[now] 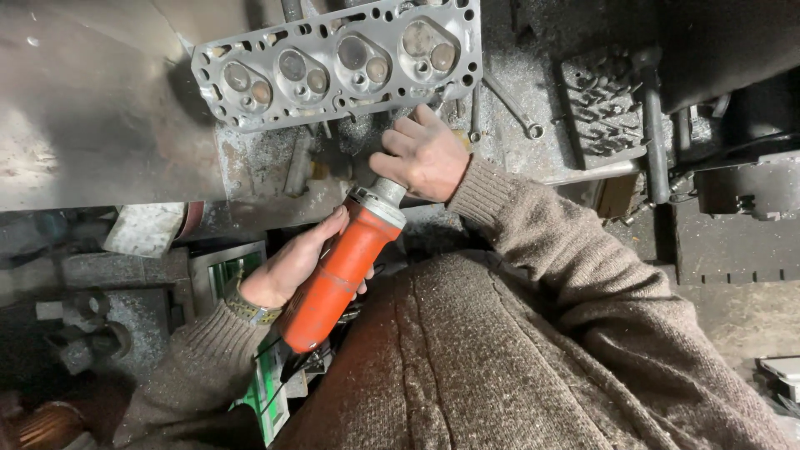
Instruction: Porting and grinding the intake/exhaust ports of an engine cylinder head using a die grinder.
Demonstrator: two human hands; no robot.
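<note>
My left hand (293,265) grips the orange body of a hand-held power grinder (337,275) that points up toward the bench. My right hand (423,155) wraps around the tool's grey metal front end, hiding its tip. Just beyond my right hand lies a grey engine cylinder head (333,62) with a row of round chambers and valves facing up. Both arms wear a brown knitted sweater, and a watch sits on my left wrist.
A combination wrench (512,108) lies to the right of the cylinder head on the gritty metal bench (267,167). A ribbed metal block (602,104) and a dark bar (654,133) sit farther right. A large steel sheet (92,100) covers the left. Clutter fills the lower left.
</note>
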